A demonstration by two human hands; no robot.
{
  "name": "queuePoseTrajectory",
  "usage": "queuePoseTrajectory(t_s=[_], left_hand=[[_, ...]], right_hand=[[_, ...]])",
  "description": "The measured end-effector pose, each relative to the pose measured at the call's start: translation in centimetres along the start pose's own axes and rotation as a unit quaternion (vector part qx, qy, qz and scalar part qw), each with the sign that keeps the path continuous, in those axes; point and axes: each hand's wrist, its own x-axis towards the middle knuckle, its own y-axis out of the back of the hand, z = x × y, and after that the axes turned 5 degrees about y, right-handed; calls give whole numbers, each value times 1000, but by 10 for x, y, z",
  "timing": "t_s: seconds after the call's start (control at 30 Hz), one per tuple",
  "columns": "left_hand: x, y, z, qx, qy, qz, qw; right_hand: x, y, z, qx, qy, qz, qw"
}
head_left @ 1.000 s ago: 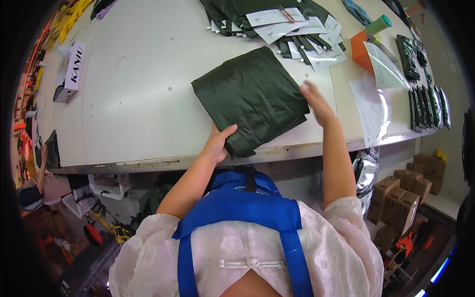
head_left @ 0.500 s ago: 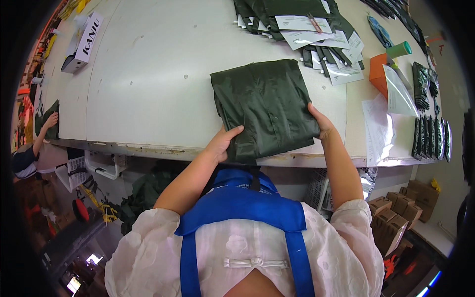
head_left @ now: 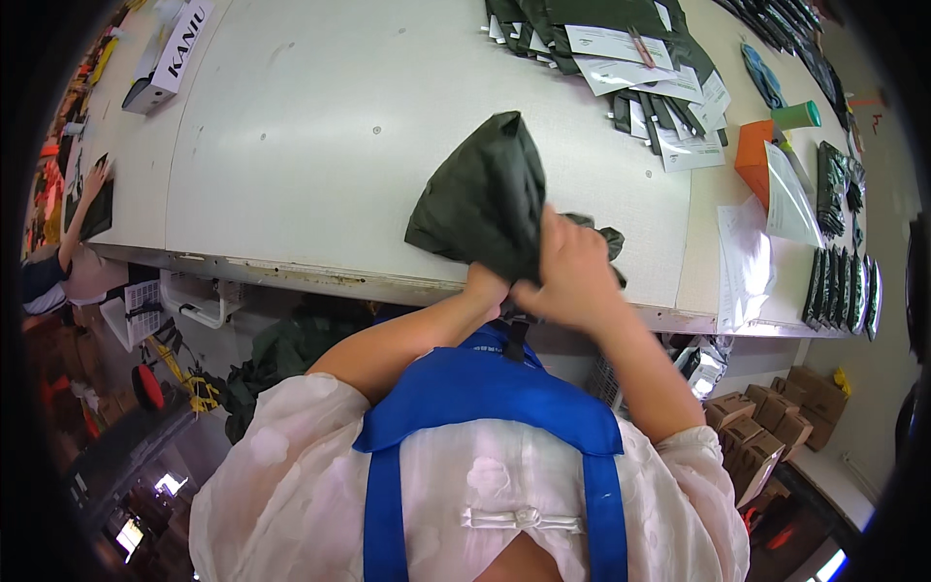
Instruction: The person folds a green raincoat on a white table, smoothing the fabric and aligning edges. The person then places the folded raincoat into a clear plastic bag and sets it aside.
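A dark green folded garment (head_left: 480, 194) of thin, slightly shiny cloth is bunched up at the near edge of the table. Its wide part fans out to the far left, and a crumpled end sticks out on the right. My left hand (head_left: 488, 287) is closed on its near side, low by the table edge, with most fingers hidden under the cloth. Over the middle lies my right hand (head_left: 574, 267), fingers wrapped round the gathered cloth and a little blurred.
A pile of dark green garments with white cards (head_left: 621, 44) lies at the far right. Along the right stand an orange box (head_left: 754, 155), a green roll (head_left: 797, 115), paper sheets (head_left: 742, 252) and dark packets (head_left: 842, 286). A white box (head_left: 170, 58) is far left; another person's hand (head_left: 95, 179) works there.
The garment, held flat by both sides before, is now gathered and folded in on itself. My right hand has moved left across it; my left hand has shifted slightly right.
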Motion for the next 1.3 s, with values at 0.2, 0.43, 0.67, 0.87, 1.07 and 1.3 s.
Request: queuePoseTrajectory(t_s=[0.2, 0.43, 0.67, 0.87, 1.07, 1.3], left_hand=[[-8, 11, -5, -6, 118, -134, 984], [-67, 30, 97, 276, 36, -280, 919], [-16, 73, 169, 244, -71, -243, 936], [-7, 125, 78, 129, -74, -263, 953], [82, 47, 193, 172, -86, -235, 953], [262, -63, 314, 223, -218, 175, 934]], right_hand=[[0, -36, 4, -165, -14, -73, 984], [31, -19, 44, -52, -69, -201, 976], [24, 26, -12, 97, 105, -231, 962], [-11, -4, 18, 245, -135, -325, 903], [-31, 4, 31, 195, -147, -208, 947], [-55, -11, 56, 226, -248, -137, 932]])
